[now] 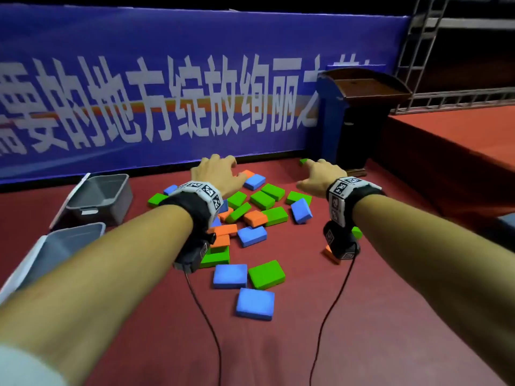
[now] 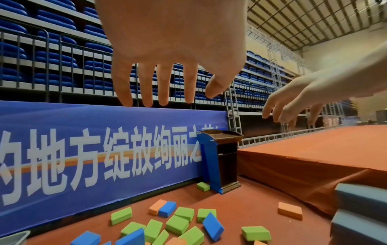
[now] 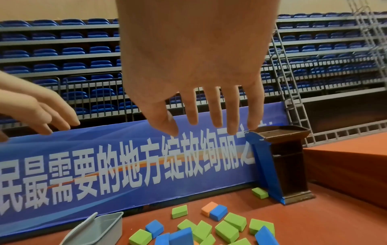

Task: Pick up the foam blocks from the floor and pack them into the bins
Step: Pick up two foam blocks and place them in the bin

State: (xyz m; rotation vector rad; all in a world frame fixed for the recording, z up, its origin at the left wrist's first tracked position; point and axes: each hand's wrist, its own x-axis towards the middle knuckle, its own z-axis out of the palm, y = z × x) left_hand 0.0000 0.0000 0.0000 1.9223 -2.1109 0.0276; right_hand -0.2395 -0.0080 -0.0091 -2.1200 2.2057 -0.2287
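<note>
Head view. Left hand (image 1: 216,174) and right hand (image 1: 320,174) both stretched forward above the far edge of the foam blocks (image 1: 250,218), palms down, fingers spread and slack, nothing held. Blocks scattered on the red floor (image 1: 390,316) in green, blue and orange, most of them below and nearer the body than the fingertips. Orange-and-blue pair (image 1: 252,179) lying just beside the left fingers, long axes running roughly across the view; left hand the nearer to it. Lone green block (image 1: 303,161) just beyond the right fingertips. Two grey bins, the far bin (image 1: 97,199) and the near bin (image 1: 55,249), on the left, well apart from the right hand, near the left forearm. Likely next step: a downward reach, left hand first.

Left wrist view. Fingers (image 2: 144,89) straight, parted, clear of everything; blocks well below them. Shown here and not from the head: the height gap between fingers and floor, an orange block (image 2: 290,210) off alone to the right, and grey foam steps (image 2: 360,215) at the right edge. Lone green block resting against the foot of the lectern (image 2: 220,159).

Right wrist view. Fingers (image 3: 213,109) apart, empty. Far bin apparently without blocks inside, though only part of its interior visible. Banner (image 3: 125,165) behind the pile.
</note>
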